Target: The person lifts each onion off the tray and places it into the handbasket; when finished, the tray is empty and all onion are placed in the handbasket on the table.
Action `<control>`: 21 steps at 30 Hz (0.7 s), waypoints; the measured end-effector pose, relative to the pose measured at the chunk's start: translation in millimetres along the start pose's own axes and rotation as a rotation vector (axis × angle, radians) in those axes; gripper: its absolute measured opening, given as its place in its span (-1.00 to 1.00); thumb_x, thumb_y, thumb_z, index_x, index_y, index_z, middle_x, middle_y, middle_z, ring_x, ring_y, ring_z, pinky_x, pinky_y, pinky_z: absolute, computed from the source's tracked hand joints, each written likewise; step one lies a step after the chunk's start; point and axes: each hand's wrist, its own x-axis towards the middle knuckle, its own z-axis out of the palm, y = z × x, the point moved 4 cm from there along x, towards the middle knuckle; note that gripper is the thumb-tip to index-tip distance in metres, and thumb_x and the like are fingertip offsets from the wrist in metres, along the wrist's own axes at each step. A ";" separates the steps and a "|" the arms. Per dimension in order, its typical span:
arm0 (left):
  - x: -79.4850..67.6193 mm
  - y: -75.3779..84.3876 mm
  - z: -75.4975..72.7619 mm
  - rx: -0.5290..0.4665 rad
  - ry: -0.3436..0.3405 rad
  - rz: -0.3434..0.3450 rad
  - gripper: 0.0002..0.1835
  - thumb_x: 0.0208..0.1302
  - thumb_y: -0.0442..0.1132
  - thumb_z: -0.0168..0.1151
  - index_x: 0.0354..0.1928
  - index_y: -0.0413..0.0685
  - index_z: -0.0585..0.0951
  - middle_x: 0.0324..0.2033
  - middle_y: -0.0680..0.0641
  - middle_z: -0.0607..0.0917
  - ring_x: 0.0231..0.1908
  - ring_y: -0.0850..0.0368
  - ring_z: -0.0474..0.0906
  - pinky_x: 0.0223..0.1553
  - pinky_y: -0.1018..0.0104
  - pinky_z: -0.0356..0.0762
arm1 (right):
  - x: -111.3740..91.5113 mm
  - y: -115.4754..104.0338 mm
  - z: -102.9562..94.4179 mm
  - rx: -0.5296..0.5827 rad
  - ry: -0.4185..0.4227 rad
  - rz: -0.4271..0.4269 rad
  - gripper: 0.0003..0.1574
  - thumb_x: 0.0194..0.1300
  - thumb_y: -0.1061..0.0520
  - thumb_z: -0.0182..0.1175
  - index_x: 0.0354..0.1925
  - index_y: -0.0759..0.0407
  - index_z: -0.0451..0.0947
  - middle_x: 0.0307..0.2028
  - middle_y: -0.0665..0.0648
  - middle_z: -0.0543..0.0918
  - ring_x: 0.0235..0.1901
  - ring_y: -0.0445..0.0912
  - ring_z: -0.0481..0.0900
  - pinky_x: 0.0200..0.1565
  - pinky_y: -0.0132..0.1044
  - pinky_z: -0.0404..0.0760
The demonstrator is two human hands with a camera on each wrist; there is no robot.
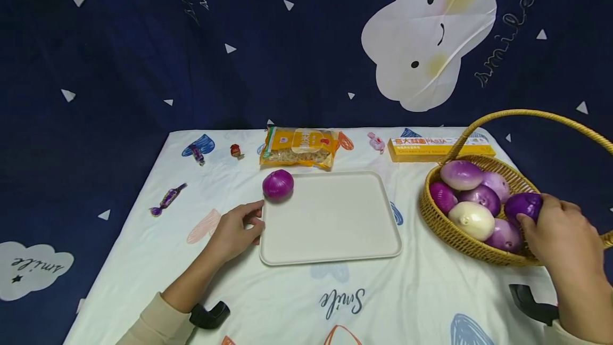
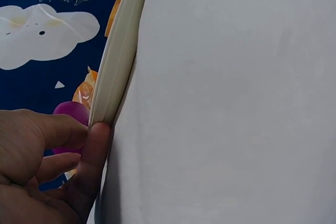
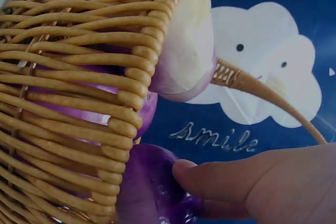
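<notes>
At the left edge of a white rectangular tray [image 1: 330, 222], my left hand [image 1: 238, 229] pinches the rim between thumb and fingers. In the left wrist view the tray's pale rim [image 2: 118, 61] runs up from the fingertips. One purple onion [image 1: 278, 185] sits in the tray's far left corner. My right hand [image 1: 565, 233] grips a dark purple onion [image 1: 523, 206] at the right side of a wicker basket [image 1: 445, 236]. Several purple onions and a whitish, partly peeled onion [image 1: 471, 220] lie in that basket. The right wrist view shows the thumb against the dark onion [image 3: 152, 182].
Behind the tray lies a yellow food packet [image 1: 299, 147], with a yellow pasta box [image 1: 440, 149] farther right. Wrapped candies, among them a purple one [image 1: 167, 199], are scattered on the left. The basket's tall handle [image 1: 531, 113] arches above its right side.
</notes>
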 end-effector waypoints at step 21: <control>-0.7 1.2 0.0 -0.044 -0.002 0.000 -0.46 0.18 -0.32 0.21 0.26 -0.13 0.47 -0.18 -0.06 0.58 -0.58 0.24 0.60 -0.29 0.41 0.56 | 21.5 -10.1 4.3 -0.014 -0.038 0.003 -0.36 0.32 0.04 0.03 0.06 0.61 0.24 -0.13 0.67 0.33 -0.25 0.60 0.34 -0.38 0.34 0.35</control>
